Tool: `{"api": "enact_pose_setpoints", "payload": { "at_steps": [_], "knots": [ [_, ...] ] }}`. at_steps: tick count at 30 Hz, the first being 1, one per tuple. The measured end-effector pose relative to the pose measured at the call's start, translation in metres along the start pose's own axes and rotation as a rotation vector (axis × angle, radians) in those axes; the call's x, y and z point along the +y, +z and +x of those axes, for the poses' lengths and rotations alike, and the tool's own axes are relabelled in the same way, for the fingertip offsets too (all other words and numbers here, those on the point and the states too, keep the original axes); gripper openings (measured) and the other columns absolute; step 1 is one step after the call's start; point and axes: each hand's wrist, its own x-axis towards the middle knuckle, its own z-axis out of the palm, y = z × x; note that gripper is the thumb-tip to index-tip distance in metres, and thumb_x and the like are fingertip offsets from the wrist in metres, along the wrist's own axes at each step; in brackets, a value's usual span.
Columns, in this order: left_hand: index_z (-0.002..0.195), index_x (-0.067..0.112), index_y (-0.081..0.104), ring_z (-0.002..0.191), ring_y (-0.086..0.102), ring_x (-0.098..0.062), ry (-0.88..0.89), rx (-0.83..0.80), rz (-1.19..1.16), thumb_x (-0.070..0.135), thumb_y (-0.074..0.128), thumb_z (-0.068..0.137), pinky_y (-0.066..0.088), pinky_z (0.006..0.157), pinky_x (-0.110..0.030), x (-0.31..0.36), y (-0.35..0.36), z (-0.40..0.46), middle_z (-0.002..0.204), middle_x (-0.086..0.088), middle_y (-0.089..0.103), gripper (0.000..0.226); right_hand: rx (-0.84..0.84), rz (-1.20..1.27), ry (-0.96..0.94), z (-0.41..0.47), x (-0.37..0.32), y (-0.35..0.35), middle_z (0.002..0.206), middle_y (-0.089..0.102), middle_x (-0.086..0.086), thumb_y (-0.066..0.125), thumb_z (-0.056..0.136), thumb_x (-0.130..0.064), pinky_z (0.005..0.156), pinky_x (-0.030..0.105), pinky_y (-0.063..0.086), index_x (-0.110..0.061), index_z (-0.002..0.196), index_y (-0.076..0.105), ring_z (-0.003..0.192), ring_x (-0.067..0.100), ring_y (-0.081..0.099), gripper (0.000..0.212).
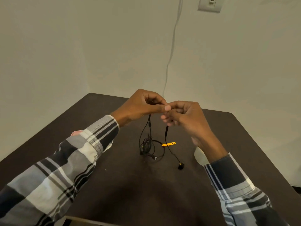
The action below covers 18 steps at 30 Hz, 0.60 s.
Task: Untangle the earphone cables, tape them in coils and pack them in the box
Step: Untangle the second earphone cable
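L hand point(143, 105) & R hand point(184, 116) raised over dark brown wooden table point(114, 185), fingers curled, both pinching thin black earphone cable point(149, 128). Rest of cable hangs to a tangle on table, beside small yellow plastic cable tie point(169, 144); black earbud point(180, 166) lies near R.

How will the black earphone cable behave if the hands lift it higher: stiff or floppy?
Probably floppy: the earphone cable hangs in loose curves below the left hand and right hand. It looks thin, so likely light. The tangled loops resting on the table may snag and rise together as a clump.
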Motion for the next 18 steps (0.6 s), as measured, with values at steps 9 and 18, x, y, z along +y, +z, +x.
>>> {"api": "enact_pose_setpoints", "payload": {
  "at_steps": [9,18],
  "knots": [
    [0.085,0.013,0.066,0.06,0.061,-0.007,-0.212,0.119,0.154,0.035,0.077,0.082,0.056,0.065,-0.03,-0.048,0.031,-0.028,0.07,0.0,0.068,0.025,0.1,-0.01,-0.001,0.001,-0.005,-0.006,0.073,0.076,0.007,0.072,0.091,-0.021,0.047,0.017,0.04,-0.015,0.089,0.076,0.051,0.008,0.057,0.008],
    [0.094,0.005,0.07,0.062,0.056,-0.014,-0.21,0.035,-0.139,0.013,0.064,0.094,0.053,0.061,-0.022,-0.012,0.016,-0.023,0.072,-0.006,0.063,0.01,0.093,-0.084,-0.016,0.0,-0.003,-0.017,0.089,0.078,0.003,0.074,0.088,-0.029,0.052,0.021,0.041,-0.019,0.097,0.078,0.061,0.011,0.06,0.013]
  ]
}}
